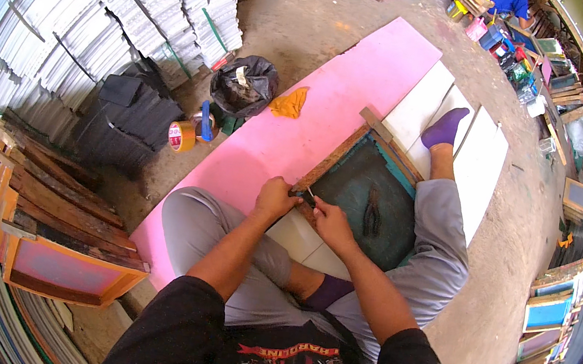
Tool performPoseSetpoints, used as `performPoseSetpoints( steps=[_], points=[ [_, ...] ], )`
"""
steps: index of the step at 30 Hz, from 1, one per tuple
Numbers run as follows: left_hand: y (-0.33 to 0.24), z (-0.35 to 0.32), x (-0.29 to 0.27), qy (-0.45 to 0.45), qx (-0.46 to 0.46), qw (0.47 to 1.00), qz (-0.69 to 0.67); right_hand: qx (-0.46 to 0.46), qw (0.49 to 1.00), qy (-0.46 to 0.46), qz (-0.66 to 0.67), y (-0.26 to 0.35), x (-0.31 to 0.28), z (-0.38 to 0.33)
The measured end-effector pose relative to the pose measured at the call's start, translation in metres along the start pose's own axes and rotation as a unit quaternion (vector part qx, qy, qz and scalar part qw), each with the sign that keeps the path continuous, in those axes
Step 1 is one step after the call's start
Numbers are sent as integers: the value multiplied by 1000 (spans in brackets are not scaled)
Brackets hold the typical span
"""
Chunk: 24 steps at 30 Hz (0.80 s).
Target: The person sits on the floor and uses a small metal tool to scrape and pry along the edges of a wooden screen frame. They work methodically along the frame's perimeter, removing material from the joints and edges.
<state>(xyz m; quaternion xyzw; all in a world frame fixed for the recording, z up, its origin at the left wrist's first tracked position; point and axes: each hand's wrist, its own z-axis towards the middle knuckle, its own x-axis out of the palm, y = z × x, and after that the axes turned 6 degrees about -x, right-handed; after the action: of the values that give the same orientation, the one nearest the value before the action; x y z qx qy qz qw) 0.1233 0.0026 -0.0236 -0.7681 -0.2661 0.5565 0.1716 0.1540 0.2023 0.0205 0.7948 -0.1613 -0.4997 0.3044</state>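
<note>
A wooden screen frame [333, 159] with dark, teal-edged mesh [350, 182] lies tilted across my lap and legs. At its near left corner, my left hand [276, 198] is closed on the frame's edge. My right hand [332, 224] is closed around a thin, light-tipped tool [310, 194], whose end is at that corner beside my left fingers. The tool's kind is too small to make out. A pair of dark pliers [373, 213] rests on the mesh, to the right of my right hand.
Beneath me are a pink board [298, 128] and white boards [481, 170]. Left stand tape rolls [182, 136], a black bag [244, 86], an orange cloth [289, 102] and stacked wooden frames [60, 262]. Paper stacks [108, 10] rise behind. A person in blue [508, 1] is far right.
</note>
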Motion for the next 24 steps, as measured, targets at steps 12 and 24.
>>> performPoseSetpoints(
  steps=[12,24],
  points=[
    [-6,-3,-12,14,-10,999,-42,49,995,24,-87,16,0,-10],
    [0,7,-7,15,21,999,-41,-48,961,-39,270,-53,31,12]
  ],
)
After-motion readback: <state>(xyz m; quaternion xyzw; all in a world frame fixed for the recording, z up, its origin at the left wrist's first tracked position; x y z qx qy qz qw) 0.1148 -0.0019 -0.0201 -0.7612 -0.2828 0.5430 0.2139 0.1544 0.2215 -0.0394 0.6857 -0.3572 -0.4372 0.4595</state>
